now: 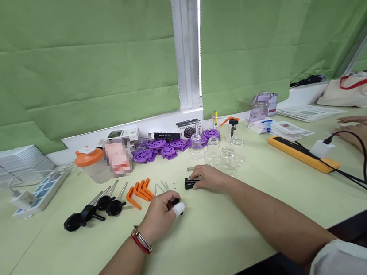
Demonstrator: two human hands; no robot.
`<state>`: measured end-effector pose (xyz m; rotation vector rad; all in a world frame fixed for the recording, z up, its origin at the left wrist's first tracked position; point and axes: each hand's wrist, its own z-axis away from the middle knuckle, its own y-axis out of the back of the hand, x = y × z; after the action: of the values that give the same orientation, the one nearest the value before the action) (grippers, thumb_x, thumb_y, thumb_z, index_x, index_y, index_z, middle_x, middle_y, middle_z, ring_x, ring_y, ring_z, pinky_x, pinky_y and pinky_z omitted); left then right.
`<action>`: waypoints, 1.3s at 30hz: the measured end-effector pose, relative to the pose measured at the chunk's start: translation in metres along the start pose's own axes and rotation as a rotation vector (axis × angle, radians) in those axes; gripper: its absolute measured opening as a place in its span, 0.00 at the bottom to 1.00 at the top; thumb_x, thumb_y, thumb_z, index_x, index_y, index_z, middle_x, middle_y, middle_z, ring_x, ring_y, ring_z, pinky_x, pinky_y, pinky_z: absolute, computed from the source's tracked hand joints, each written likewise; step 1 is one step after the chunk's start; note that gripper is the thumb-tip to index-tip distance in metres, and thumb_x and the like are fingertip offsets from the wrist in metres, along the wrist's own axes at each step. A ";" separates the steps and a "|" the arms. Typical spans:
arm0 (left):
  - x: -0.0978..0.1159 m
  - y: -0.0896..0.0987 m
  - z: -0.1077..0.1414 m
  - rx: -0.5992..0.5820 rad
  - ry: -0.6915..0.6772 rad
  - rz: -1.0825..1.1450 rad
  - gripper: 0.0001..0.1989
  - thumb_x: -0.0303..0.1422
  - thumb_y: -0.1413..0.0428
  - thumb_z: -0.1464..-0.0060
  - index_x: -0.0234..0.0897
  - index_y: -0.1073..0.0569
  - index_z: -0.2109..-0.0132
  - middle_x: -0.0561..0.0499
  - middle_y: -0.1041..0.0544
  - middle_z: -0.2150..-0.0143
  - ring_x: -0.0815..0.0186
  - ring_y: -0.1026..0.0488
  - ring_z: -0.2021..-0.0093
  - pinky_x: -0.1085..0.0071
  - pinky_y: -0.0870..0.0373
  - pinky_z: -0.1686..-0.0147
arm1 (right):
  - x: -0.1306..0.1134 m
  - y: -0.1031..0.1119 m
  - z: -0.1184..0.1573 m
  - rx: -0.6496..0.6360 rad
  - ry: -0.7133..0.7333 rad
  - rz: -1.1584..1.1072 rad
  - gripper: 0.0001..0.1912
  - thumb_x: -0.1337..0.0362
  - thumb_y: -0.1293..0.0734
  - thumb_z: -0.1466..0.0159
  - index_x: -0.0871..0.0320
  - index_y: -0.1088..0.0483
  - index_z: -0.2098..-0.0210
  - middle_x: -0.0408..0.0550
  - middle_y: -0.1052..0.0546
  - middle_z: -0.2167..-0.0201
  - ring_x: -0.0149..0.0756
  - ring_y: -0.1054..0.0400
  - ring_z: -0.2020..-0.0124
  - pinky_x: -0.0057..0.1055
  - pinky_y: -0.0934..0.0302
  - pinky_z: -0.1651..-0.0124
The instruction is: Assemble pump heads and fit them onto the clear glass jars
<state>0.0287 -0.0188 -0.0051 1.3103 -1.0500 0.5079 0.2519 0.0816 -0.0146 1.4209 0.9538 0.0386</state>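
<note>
My left hand (159,216), with a white wrap on one finger, is closed round a small black part (176,201) mostly hidden by the fingers. My right hand (211,178) has its fingertips closed on black slotted pieces (189,183) lying on the table. Just beyond those pieces is a small coil spring (191,169). Thin metal rods (161,188) lie past my left hand. Left of them are several orange bent handles (139,193) and several black round parts with metal shafts (106,202).
Purple plastic frames (159,147) are heaped at the back, beside glass jars (228,156). An orange-lidded shaker (90,160) and a white power strip (43,192) stand left. A yellow power strip (301,153) with cables lies right, near another person's hands (359,134).
</note>
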 end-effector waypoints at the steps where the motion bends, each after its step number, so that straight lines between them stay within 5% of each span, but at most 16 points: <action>1: 0.000 0.000 0.000 -0.002 0.000 -0.002 0.10 0.38 0.46 0.48 0.35 0.30 0.65 0.50 0.27 0.72 0.67 0.32 0.71 0.72 0.37 0.71 | 0.001 0.000 0.000 -0.004 0.006 -0.003 0.14 0.62 0.28 0.47 0.55 0.25 0.60 0.47 0.26 0.61 0.35 0.32 0.62 0.29 0.43 0.59; 14: -0.003 0.000 0.000 -0.001 -0.009 0.023 0.10 0.38 0.45 0.49 0.35 0.29 0.65 0.51 0.27 0.72 0.68 0.32 0.72 0.73 0.38 0.72 | 0.008 -0.003 -0.016 0.113 -0.050 0.029 0.09 0.68 0.37 0.40 0.57 0.25 0.63 0.48 0.26 0.61 0.34 0.32 0.61 0.28 0.42 0.57; 21: -0.004 0.002 0.001 0.001 -0.007 -0.002 0.10 0.39 0.45 0.49 0.35 0.29 0.65 0.51 0.27 0.72 0.68 0.32 0.72 0.73 0.38 0.72 | -0.004 -0.002 -0.037 -0.045 -0.004 0.250 0.09 0.69 0.35 0.43 0.55 0.23 0.68 0.46 0.24 0.62 0.34 0.32 0.62 0.26 0.44 0.61; 39: -0.004 0.001 0.002 0.005 -0.020 -0.009 0.10 0.38 0.45 0.49 0.36 0.28 0.65 0.52 0.28 0.73 0.69 0.34 0.73 0.73 0.39 0.73 | -0.011 -0.001 -0.045 -0.116 0.008 0.336 0.08 0.68 0.34 0.46 0.54 0.22 0.70 0.46 0.23 0.65 0.36 0.31 0.64 0.27 0.45 0.66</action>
<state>0.0248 -0.0192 -0.0082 1.3264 -1.0593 0.4917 0.2184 0.1116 -0.0037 1.4595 0.6988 0.3444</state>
